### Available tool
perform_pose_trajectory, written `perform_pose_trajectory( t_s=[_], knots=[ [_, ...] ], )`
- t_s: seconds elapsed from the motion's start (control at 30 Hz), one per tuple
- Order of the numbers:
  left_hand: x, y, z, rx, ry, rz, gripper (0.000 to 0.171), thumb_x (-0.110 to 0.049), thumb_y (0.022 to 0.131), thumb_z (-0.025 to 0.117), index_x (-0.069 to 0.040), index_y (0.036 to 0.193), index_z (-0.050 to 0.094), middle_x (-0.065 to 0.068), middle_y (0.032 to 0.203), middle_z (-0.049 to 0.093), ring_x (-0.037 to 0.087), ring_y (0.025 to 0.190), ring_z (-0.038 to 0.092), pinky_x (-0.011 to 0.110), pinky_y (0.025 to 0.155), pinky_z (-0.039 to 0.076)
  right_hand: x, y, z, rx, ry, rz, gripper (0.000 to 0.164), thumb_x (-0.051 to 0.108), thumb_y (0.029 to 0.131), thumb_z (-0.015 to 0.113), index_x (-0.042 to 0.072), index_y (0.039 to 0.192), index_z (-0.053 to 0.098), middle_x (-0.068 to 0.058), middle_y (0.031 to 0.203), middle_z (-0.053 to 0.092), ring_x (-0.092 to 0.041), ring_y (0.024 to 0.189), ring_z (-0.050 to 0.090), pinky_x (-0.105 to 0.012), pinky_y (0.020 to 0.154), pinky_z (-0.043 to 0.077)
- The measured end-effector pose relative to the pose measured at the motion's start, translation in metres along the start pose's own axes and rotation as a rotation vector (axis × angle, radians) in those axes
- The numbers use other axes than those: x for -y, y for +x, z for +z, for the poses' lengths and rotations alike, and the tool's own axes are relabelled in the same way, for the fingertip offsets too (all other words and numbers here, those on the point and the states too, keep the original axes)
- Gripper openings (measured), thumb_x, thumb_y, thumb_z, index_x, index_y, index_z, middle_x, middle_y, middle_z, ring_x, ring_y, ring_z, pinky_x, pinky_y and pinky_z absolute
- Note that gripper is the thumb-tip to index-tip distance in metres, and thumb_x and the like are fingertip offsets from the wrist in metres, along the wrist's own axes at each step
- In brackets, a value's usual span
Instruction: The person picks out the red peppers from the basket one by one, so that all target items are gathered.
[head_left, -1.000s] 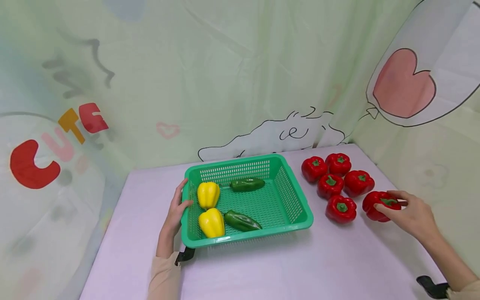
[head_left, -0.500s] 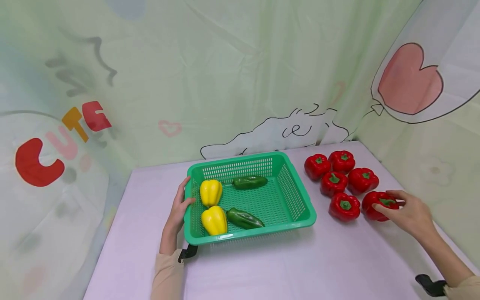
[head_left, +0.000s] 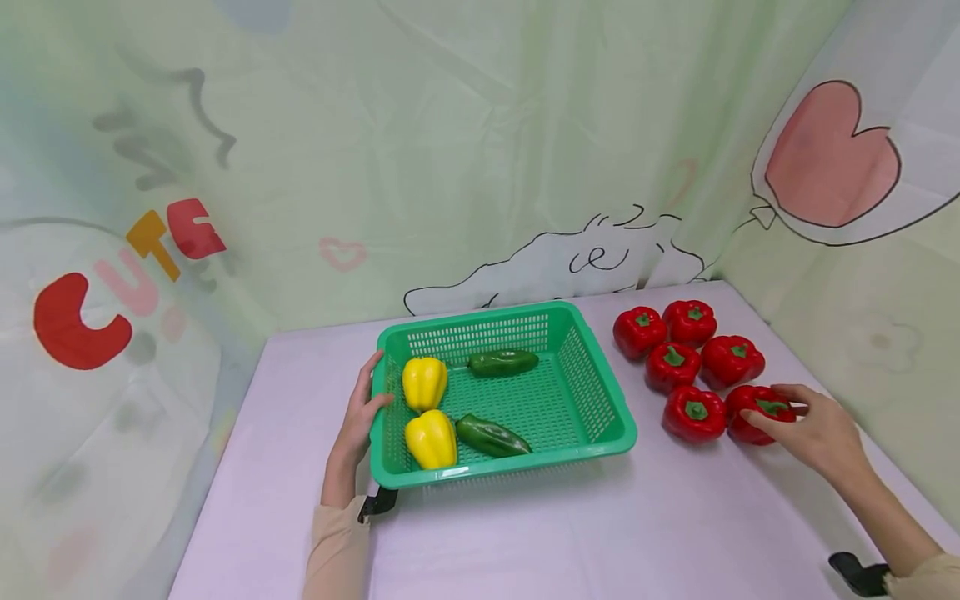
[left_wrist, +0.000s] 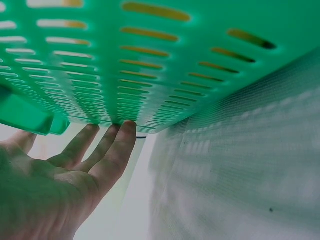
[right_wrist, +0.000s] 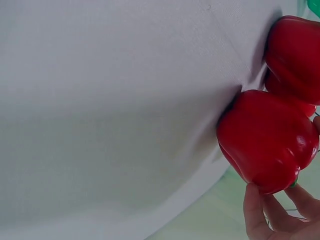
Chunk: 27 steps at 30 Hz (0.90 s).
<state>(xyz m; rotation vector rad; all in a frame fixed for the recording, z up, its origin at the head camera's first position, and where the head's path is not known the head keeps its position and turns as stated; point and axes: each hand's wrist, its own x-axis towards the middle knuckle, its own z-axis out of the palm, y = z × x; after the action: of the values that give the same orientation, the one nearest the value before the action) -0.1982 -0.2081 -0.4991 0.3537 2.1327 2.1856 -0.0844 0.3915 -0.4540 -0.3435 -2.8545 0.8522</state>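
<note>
My left hand (head_left: 358, 421) grips the left end of a green plastic basket (head_left: 517, 461), thumb over the rim and fingers along the outside wall, as the left wrist view shows. In the basket, two yellow bell peppers (head_left: 425, 384) sit at the left beside two long green peppers (head_left: 492, 436). At the table's right, my right hand (head_left: 823, 433) holds a red bell pepper (head_left: 756, 421) between thumb and fingers. That pepper stands right beside another red bell pepper (head_left: 694, 416). Several more red bell peppers (head_left: 672, 367) are grouped behind these two.
A pale lilac cloth covers the table (head_left: 525, 533). Behind it and at the sides hangs a pale green curtain (head_left: 450, 150) with printed drawings. The table's right edge runs close by my right hand.
My right hand has slid the red bell pepper left, narrowing the gap to its neighbour. My left hand keeps its grip on the basket. The head view has shifted slightly.
</note>
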Motion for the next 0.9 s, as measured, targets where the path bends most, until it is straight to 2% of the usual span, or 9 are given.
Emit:
perform_pose_trajectory(
  t_s=[0.23,0.63,0.9],
  knots=[
    [-0.0008,0.0003,0.0010,-0.005,0.001,-0.001,0.074,0.002,0.091,0.047,-0.021,0.157,0.022,0.015,0.158,0.027,0.039,0.128,0.041,0.028,0.086,0.052,-0.0020,-0.0006,-0.0001,0.012,0.011,0.017,0.069,0.034,0.088,0.071,-0.015,0.129,0.045,-0.041,0.119,0.046,-0.055,0.104,0.043,-0.044,0.058,0.055],
    [-0.0017,0.0003,0.0015,0.000,0.003,-0.006,0.075,0.000,0.091,0.048,-0.021,0.157,0.021,0.017,0.157,0.027,0.039,0.128,0.041,0.030,0.087,0.052,-0.0041,0.0002,-0.0028,0.030,0.014,0.051,0.075,0.040,0.091,0.066,-0.017,0.133,0.040,-0.042,0.124,0.042,-0.057,0.107,0.040,-0.051,0.062,0.057],
    [-0.0011,0.0008,0.0023,-0.011,0.003,-0.007,0.073,-0.002,0.091,0.048,-0.022,0.157,0.022,0.016,0.157,0.028,0.039,0.127,0.042,0.030,0.086,0.053,-0.0051,0.0033,-0.0079,0.008,-0.008,0.025,0.076,0.041,0.094,0.061,-0.018,0.136,0.037,-0.044,0.128,0.040,-0.058,0.109,0.040,-0.058,0.068,0.055]
  ],
)
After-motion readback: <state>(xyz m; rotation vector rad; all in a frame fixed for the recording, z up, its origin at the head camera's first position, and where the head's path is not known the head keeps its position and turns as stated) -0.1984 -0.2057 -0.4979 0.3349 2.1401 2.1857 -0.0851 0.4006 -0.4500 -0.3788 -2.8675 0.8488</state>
